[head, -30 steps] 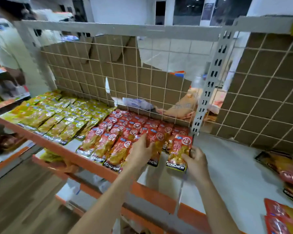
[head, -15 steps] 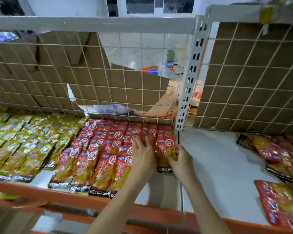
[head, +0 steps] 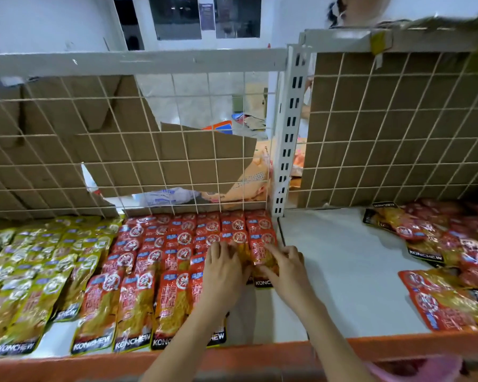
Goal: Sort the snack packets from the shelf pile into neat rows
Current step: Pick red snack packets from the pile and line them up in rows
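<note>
Red snack packets (head: pixel 174 252) lie in overlapping rows on the white shelf (head: pixel 340 274), with green-yellow packets (head: pixel 39 266) in rows to their left. My left hand (head: pixel 222 271) lies flat on the rightmost red rows, fingers spread. My right hand (head: pixel 286 267) presses its fingertips on the last red packet (head: pixel 262 252) at the right end of the rows, fingers bent. A loose pile of red packets (head: pixel 447 260) lies at the shelf's right side.
A wire grid backed with torn cardboard (head: pixel 127 150) closes the shelf's rear. A white slotted upright (head: pixel 287 139) stands between the two bays. An orange rail (head: pixel 260 357) runs along the front edge. Bare white shelf lies between rows and pile.
The packet in my right hand has gone back from the shelf's front into the rightmost red row. Both hands moved back with it and now rest on the rows.
</note>
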A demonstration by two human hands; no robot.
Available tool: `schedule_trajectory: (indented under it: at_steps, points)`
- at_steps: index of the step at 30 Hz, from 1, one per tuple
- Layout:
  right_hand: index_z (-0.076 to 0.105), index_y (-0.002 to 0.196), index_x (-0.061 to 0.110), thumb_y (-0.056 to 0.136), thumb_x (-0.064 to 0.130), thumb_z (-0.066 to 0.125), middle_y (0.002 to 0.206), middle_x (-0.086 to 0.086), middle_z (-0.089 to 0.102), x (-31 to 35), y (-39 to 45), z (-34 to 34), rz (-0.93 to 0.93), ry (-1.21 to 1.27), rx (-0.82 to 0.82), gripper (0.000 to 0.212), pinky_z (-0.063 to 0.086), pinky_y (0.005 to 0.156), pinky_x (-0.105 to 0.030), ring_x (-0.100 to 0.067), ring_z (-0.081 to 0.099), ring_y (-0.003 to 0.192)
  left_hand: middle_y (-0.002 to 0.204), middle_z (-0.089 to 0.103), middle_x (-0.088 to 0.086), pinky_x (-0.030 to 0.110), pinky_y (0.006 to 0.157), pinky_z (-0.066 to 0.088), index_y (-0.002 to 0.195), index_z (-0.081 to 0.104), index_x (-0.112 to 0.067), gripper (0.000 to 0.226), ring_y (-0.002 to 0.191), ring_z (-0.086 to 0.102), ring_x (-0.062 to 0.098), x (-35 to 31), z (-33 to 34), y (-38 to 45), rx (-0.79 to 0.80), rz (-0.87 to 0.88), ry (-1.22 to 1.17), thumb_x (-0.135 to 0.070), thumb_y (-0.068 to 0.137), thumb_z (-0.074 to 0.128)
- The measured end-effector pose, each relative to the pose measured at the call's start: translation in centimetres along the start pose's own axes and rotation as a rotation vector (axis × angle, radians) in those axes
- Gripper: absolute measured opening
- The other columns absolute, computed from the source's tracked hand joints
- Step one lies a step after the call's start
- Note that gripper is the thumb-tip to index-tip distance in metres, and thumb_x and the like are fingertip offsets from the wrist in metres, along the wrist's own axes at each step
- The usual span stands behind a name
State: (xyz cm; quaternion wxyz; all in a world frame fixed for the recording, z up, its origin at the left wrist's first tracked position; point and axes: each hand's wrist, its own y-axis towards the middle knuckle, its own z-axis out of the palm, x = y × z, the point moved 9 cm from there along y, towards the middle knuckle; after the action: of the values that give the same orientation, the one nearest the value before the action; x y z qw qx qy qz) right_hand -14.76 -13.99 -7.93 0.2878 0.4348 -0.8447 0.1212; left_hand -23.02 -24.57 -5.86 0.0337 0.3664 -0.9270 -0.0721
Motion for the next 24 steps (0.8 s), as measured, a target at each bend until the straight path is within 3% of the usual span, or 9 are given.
schedule_trajectory:
  at_steps: [3,5,9,14,24]
  points:
    - [0.043,0.140,0.027,0.090,0.033,0.061,0.128,-0.006,0.039,0.1,0.0,0.1,-0.002,-0.010,-0.007,0.054,0.038,0.103,-0.035,-0.024,0.039,0.119,0.131,0.048,0.015,0.041,0.107,0.033,0.126,0.054,-0.005,0.063,0.126,0.041,0.034,-0.1,0.2,0.1,0.069,0.045,-0.034,-0.054,0.088,0.051]
    - [0.044,0.140,0.024,0.090,0.031,0.062,0.138,-0.004,0.035,0.4,0.2,0.1,-0.021,-0.017,-0.029,0.054,0.037,0.106,-0.037,-0.024,0.037,0.124,0.143,0.033,0.008,0.036,0.114,0.018,0.138,0.040,-0.009,0.064,0.136,0.025,0.028,-0.1,0.5,0.2,0.061,0.070,-0.072,-0.055,0.094,0.033]
    - [0.038,0.143,0.020,0.094,0.031,0.055,0.149,0.001,0.030,1.1,0.9,0.3,-0.066,-0.093,-0.004,0.053,0.031,0.110,-0.034,-0.021,0.032,0.132,0.146,0.030,0.009,0.034,0.115,0.019,0.140,0.035,-0.010,0.062,0.137,0.025,0.026,-0.1,0.3,0.1,0.053,0.084,-0.172,-0.052,0.095,0.036]
    - [0.034,0.146,0.018,0.097,0.031,0.049,0.150,0.001,0.031,1.1,1.2,0.5,-0.080,-0.161,-0.003,0.052,0.028,0.110,-0.032,-0.021,0.032,0.134,0.155,0.016,0.011,0.035,0.116,0.015,0.149,0.012,-0.012,0.067,0.142,0.016,0.029,-0.2,-0.1,0.1,0.075,0.094,-0.167,-0.049,0.098,0.033]
    - [0.027,0.148,0.019,0.100,0.031,0.042,0.153,0.000,0.024,1.6,1.2,0.9,-0.036,-0.290,0.046,0.052,0.029,0.108,-0.034,-0.022,0.028,0.136,0.142,0.038,0.009,0.033,0.106,0.033,0.140,0.033,-0.012,0.059,0.130,0.036,0.026,-0.1,-0.3,1.1,0.076,0.132,-0.164,-0.046,0.094,0.047]
